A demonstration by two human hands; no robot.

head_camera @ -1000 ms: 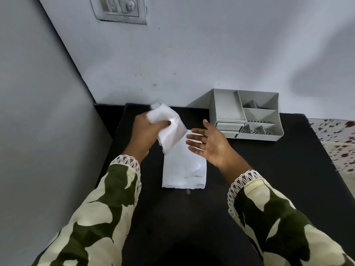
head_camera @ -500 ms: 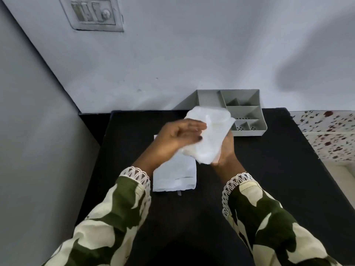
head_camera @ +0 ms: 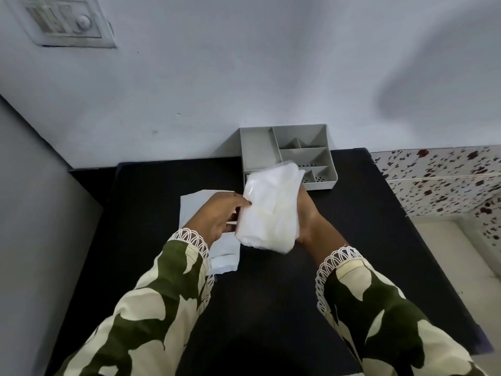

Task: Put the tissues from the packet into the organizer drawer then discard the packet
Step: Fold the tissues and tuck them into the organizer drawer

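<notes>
A grey organizer (head_camera: 287, 156) stands at the back of the black desk (head_camera: 352, 226) against the wall, under a switch plate (head_camera: 67, 23). A flat white packet (head_camera: 206, 213) lies on the desk beneath the left hand (head_camera: 217, 215). The tissues (head_camera: 268, 210) are held above the desk between both hands, covering the organizer's front edge and most of the right hand (head_camera: 309, 221). The left grip pinches the wad's edge; the right cups it from behind. Half a second ago the wad sat more crumpled; it is now upright and squared.
</notes>
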